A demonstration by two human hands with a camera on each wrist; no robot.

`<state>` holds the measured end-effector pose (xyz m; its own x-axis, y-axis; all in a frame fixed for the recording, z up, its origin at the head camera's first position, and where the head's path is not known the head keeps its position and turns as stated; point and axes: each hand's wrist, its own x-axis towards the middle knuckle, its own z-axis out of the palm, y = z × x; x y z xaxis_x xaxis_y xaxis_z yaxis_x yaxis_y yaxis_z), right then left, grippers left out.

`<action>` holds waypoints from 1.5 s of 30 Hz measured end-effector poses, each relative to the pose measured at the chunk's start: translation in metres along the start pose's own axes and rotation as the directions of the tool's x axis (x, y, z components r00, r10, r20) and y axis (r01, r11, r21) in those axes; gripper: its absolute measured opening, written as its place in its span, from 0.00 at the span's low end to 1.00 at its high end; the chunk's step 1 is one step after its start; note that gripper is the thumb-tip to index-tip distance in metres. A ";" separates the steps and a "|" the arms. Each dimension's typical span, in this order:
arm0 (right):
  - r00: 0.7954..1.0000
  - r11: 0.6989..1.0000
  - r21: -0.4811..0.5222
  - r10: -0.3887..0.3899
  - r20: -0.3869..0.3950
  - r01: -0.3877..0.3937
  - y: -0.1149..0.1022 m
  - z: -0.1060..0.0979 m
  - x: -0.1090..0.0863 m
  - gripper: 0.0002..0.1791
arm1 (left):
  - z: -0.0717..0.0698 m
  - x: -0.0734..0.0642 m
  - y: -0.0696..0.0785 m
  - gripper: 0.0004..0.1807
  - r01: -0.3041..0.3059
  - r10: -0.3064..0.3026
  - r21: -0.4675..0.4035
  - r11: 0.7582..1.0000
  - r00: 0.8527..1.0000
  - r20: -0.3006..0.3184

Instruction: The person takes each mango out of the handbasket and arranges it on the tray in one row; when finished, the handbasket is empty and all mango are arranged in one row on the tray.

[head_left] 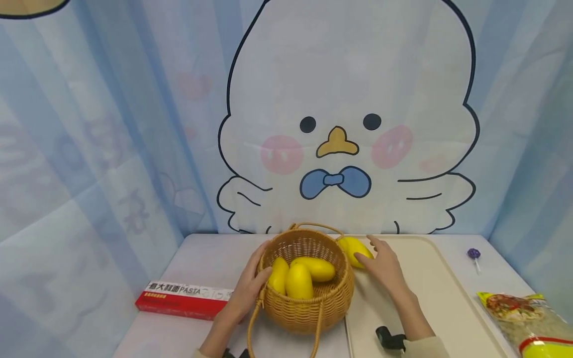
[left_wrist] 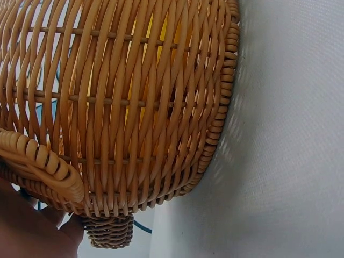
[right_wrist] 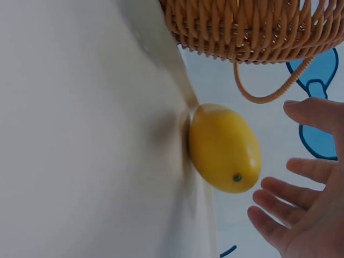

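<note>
A round wicker basket (head_left: 309,318) with thin looped handles stands at the middle of the table. Several yellow mangoes (head_left: 300,282) lie inside it. My left hand (head_left: 245,287) holds the basket's left side, its thumb at the rim; in the left wrist view the weave hides part of that hand (left_wrist: 35,226). Just right of the basket, another yellow mango (head_left: 354,251) rests on the cream tray (head_left: 416,283). My right hand (head_left: 388,267) is beside this mango with fingers spread. The right wrist view shows a gap between those fingers and the mango (right_wrist: 226,150).
A red and white pasta box (head_left: 183,300) lies left of the basket. On the right are a purple lollipop (head_left: 473,254) and a food packet (head_left: 525,320). Behind the table hangs a printed curtain (head_left: 335,74).
</note>
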<state>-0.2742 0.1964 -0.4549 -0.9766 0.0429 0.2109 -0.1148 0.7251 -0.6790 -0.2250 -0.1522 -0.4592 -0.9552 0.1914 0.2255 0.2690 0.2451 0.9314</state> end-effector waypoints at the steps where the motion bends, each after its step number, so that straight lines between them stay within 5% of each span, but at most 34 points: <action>1: 1.000 1.000 0.009 -0.005 -0.003 0.005 -0.001 -0.001 -0.001 0.40 | 0.000 0.000 0.000 0.33 0.001 -0.001 0.000 1.000 1.000 0.001; 27: 0.970 0.962 0.126 -0.238 -0.050 0.242 -0.050 -0.017 -0.012 0.34 | -0.001 0.001 -0.001 0.33 0.006 -0.006 -0.019 1.000 1.000 0.007; 39: 0.933 0.925 0.133 -0.359 -0.003 0.356 -0.072 -0.012 -0.019 0.34 | -0.001 0.001 -0.004 0.32 0.016 -0.016 -0.027 0.999 1.000 0.005; 45: 0.892 0.894 0.095 -0.446 0.078 0.438 -0.089 -0.011 -0.019 0.35 | 0.000 0.000 -0.003 0.32 0.000 0.000 -0.013 1.000 1.000 0.000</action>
<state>-0.2439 0.1389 -0.3909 -0.8339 -0.3387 0.4358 -0.5481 0.6012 -0.5815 -0.2262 -0.1528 -0.4622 -0.9554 0.1909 0.2253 0.2670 0.2329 0.9351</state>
